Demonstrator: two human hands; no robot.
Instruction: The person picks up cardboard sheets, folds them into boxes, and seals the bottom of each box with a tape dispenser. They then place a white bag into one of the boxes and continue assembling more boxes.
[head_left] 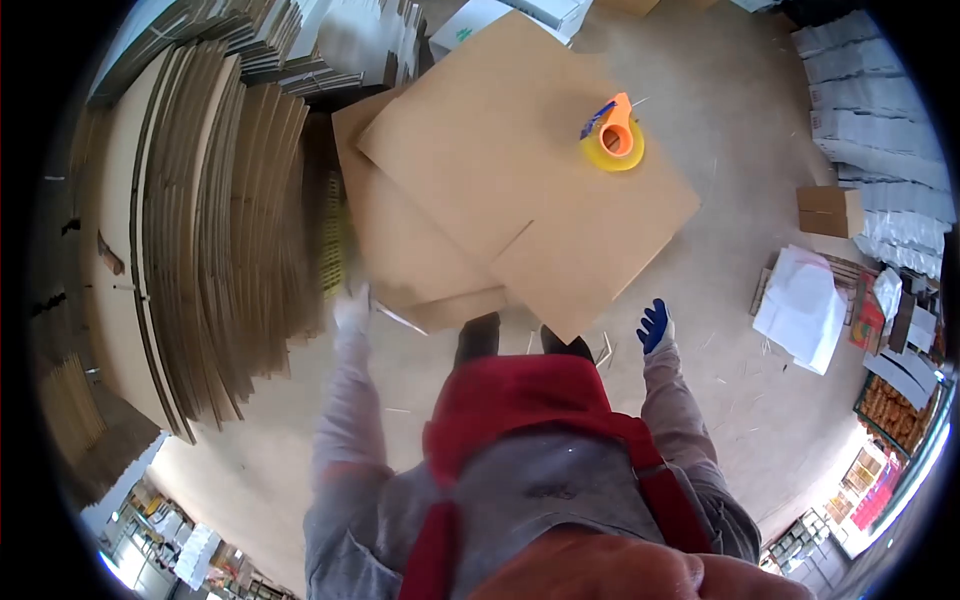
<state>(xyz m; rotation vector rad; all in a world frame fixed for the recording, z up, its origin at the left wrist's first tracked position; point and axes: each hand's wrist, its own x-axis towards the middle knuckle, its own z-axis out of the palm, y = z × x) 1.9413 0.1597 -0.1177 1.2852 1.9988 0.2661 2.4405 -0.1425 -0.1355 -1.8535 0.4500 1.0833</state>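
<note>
My left hand [352, 308], in a pale glove, is smeared by motion beside the near left corner of the cardboard. A thin white strip [400, 318] runs out from its fingertips; I cannot tell whether the hand holds it. Off the near right edge of the cardboard, my right hand [655, 328] hangs with its blue-faced glove fingers spread and nothing in them. Flat brown cardboard sheets [470, 130] lie overlapping and skewed in front of me. On the top sheet rests an orange tape dispenser [620, 118] with a roll of yellow tape.
Upright stacks of flattened cardboard [205, 220] stand close on the left. A yellow slatted thing [333, 235] shows between them and the sheets. To the right are a small brown box [828, 211], a white sheet-covered pile [800, 305] and white stacks [870, 130]. Scraps litter the floor.
</note>
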